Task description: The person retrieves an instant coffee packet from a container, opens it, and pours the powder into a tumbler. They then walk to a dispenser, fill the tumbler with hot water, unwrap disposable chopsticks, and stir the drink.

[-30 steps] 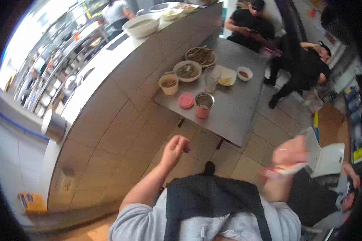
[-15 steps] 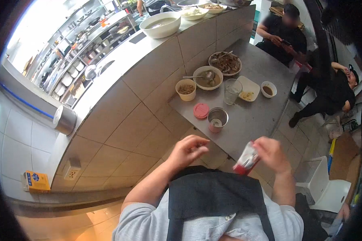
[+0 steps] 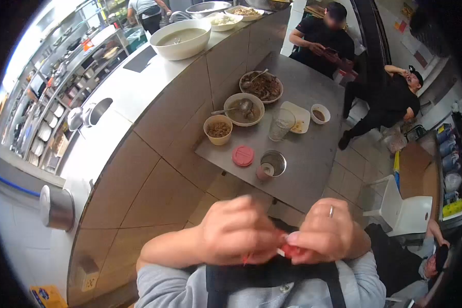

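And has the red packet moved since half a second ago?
Yes: against the table, the red packet has gone from overlapping its near corner to below that corner, over the apron, between left hand and right hand.

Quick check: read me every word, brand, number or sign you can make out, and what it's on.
No text is readable.
Red packet between the left hand and right hand: mostly covered, no legible print.
Yellow box, lower left: markings too small and blurred.
Wall paper, upper right: too small to read.
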The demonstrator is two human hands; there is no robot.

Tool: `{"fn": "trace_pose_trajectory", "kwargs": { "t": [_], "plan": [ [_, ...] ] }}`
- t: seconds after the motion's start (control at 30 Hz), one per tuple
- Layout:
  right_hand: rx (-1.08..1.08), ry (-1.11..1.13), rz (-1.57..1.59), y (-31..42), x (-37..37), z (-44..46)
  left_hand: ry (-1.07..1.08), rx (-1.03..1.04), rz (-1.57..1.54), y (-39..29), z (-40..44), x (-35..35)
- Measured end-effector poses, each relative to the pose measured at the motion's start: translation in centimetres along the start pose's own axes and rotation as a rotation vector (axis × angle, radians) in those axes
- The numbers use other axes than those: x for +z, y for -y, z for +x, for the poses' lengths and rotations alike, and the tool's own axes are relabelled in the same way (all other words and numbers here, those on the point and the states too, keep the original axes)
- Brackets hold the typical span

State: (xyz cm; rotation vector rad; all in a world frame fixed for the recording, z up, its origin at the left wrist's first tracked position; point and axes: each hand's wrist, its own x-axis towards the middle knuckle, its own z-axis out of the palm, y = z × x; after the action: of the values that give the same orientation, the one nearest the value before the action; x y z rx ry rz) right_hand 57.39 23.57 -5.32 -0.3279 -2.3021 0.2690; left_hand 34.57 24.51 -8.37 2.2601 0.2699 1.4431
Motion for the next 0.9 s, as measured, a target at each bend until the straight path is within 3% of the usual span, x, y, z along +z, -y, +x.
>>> {"fn": "trace_pose_trajectory", "kwargs": {
  "t": [0.1,0.17,0.23,0.27,0.37,0.67,0.73,0.77,0.83,0.9],
  "plan": [
    [-0.145,0.072,-0.044,0.4,1.1,2.7,0.031,0.157,0.023,-1.4,0.2,-3.7],
    [-0.199,0.023,-0.054,0.7,2.1,4.1,0.037,0.155,-0.011,-2.5,0.4,-5.0],
    [-0.272,-0.024,0.037,1.4,2.7,5.6,0.201,0.141,-0.157,-3.1,0.6,-7.2],
    [-0.237,-0.094,0.021,2.3,3.4,6.1,0.051,0.175,-0.126,-3.6,0.0,-6.3],
    [-0.306,-0.111,0.109,2.3,4.0,6.7,-0.123,0.151,-0.172,-4.9,-0.3,-5.4],
    [-0.448,-0.205,0.22,1.9,4.4,5.9,-0.169,0.16,-0.341,-5.0,0.6,-2.8],
    [-0.482,-0.233,0.213,1.8,4.3,5.6,-0.618,0.513,-0.182,-3.6,1.7,0.3],
    [-0.483,-0.237,0.215,1.9,4.3,5.4,-0.614,0.512,-0.179,-4.1,1.4,-0.3],
    [-0.449,-0.279,0.218,2.2,4.3,5.0,-0.195,0.153,-0.453,-5.7,0.5,-2.2],
    [-0.446,-0.251,0.256,2.2,4.0,4.7,-0.206,0.176,-0.473,-5.4,0.8,-1.7]
  ]
}}
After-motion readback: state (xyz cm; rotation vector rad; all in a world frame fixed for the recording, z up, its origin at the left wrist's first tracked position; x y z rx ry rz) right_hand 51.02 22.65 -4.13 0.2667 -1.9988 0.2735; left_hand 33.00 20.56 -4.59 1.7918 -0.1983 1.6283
